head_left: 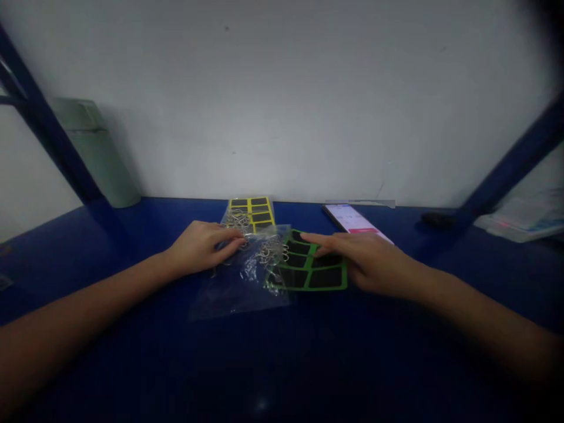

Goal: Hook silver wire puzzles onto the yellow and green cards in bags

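My left hand (205,247) reaches in from the left, thumb and index finger drawn together beside a pile of silver metal rings (239,218). What lies between the fingertips is too blurred to tell. A clear plastic bag (247,288) lies flat by these fingers. More metal rings (271,251) are bunched at its upper right. To the right is a sheet of black rectangles with green borders (328,277), partly under the bag. My right hand (370,258) rests over its right side, index finger stretched out across it, the other fingers partly hidden.
Behind the rings lies a yellow-bordered sheet of black labels (261,207). A phone with a lit screen (348,216) is behind my right hand. A green bottle (101,158) stands at the left by the wall; a dark object (438,220) and clear plastic packaging (524,217) lie at the right.
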The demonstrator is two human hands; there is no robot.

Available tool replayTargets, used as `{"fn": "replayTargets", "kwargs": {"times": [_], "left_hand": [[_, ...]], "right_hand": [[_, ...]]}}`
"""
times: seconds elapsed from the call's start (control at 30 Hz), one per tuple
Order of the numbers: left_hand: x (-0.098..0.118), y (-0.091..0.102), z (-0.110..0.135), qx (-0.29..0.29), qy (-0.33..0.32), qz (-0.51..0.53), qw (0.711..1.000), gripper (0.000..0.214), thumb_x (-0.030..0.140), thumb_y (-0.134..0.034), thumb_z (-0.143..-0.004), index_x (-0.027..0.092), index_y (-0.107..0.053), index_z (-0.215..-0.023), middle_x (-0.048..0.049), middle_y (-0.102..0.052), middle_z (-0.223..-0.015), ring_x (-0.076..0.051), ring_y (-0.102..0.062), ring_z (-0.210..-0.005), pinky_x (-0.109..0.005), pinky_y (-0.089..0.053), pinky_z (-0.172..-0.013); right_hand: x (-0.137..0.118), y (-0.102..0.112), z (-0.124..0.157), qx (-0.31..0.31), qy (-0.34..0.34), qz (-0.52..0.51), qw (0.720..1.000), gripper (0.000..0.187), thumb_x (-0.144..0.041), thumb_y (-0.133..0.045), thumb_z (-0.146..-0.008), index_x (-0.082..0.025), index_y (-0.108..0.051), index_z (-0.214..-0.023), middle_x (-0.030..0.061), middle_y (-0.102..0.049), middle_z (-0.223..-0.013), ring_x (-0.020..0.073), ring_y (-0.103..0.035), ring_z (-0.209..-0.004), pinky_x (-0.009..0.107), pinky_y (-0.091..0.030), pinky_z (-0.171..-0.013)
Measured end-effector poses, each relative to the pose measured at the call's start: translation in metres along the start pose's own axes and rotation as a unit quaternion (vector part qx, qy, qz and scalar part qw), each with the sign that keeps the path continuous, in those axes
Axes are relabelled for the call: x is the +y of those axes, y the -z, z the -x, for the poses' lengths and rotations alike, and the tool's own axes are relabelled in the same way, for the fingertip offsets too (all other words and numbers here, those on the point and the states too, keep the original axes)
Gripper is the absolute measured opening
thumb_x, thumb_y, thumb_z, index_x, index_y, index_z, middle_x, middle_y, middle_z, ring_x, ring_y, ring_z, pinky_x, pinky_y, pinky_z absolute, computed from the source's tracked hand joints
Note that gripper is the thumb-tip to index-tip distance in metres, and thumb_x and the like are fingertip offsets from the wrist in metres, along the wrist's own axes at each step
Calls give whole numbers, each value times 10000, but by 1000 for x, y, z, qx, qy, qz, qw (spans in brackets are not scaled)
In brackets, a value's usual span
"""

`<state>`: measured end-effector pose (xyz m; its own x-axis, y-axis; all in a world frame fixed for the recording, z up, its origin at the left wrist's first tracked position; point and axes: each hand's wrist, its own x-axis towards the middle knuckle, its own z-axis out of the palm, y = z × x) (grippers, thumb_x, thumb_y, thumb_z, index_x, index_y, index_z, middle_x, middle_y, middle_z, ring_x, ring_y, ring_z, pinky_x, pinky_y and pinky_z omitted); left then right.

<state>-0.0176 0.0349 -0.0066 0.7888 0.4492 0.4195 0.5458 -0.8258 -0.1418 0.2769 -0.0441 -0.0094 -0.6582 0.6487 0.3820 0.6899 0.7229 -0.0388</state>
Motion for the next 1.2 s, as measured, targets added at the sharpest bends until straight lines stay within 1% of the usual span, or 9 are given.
{"fn": "replayTargets", "kwargs": {"times": [0.13,0.3,0.47,0.53,0.67,0.73,0.9,1.07,1.2], "left_hand": [[0,0,1,-5,-11,3,1000,300,335,-353,-872,175,-607,-874,-18,-637,-678,-111,-596,-636,-205,-444,-602],[2,-1,2,-4,-13,-5,1000,322,344,-327,-883,173,-599,-851,-11,-624,-650,-105,-589,-618,-197,-434,-592],[6,1,0,-7,-20,-22,1000,313,345,-329,-883,180,-594,-877,-10,-627,-661,-112,-590,-618,-207,-435,-582],[7,1,0,-8,-29,-27,999,314,344,-324,-885,180,-592,-886,-13,-630,-680,-114,-593,-639,-208,-438,-594],[8,1,-1,-12,-39,-35,999,317,341,-318,-887,178,-590,-887,-18,-633,-704,-118,-596,-669,-212,-445,-617],[8,0,-1,-14,-40,-36,998,314,337,-320,-887,177,-589,-885,-20,-633,-709,-120,-597,-674,-215,-448,-622],[8,0,0,-15,-45,-29,998,305,318,-319,-887,174,-588,-896,-23,-634,-735,-116,-597,-690,-209,-452,-632],[7,-1,0,-10,-54,-18,998,293,292,-328,-880,166,-592,-884,-30,-635,-752,-117,-602,-693,-210,-458,-636],[8,-2,0,-1,-65,-19,998,277,277,-343,-871,168,-598,-892,-29,-644,-749,-123,-612,-705,-216,-468,-640]], "right_hand": [[0,1,-2,-73,-46,-14,996,700,-1,-370,-669,-310,-298,-1293,-24,-614,-1064,162,-615,-831,279,-507,-654],[3,-5,-2,-47,-94,20,994,595,-44,-375,-727,-263,-333,-1279,-5,-656,-965,188,-622,-810,333,-512,-654],[4,-17,-4,-22,-100,87,991,438,-298,-405,-836,-190,-376,-1260,97,-597,-1074,245,-573,-925,428,-472,-764],[0,-19,-7,-6,-100,72,992,450,-334,-420,-833,-181,-382,-1254,107,-568,-1114,243,-540,-980,421,-455,-804],[-11,-19,-10,-23,-118,31,992,394,-324,-416,-835,-211,-436,-1212,83,-609,-1006,210,-576,-884,380,-482,-752],[-10,-20,-9,-35,-131,24,990,401,-350,-402,-839,-222,-430,-1219,82,-608,-1016,214,-577,-897,384,-480,-766],[-1,-23,-6,-21,-126,-1,992,551,-404,-397,-837,-203,-240,-1325,107,-468,-1243,236,-479,-1087,409,-417,-881],[-1,-21,-9,9,-154,7,988,491,-374,-370,-850,-206,-284,-1303,94,-601,-1031,234,-565,-939,425,-456,-798],[3,-25,-7,-26,-138,4,990,538,-386,-381,-842,-227,-226,-1331,89,-513,-1195,234,-495,-1062,431,-397,-892]]}}
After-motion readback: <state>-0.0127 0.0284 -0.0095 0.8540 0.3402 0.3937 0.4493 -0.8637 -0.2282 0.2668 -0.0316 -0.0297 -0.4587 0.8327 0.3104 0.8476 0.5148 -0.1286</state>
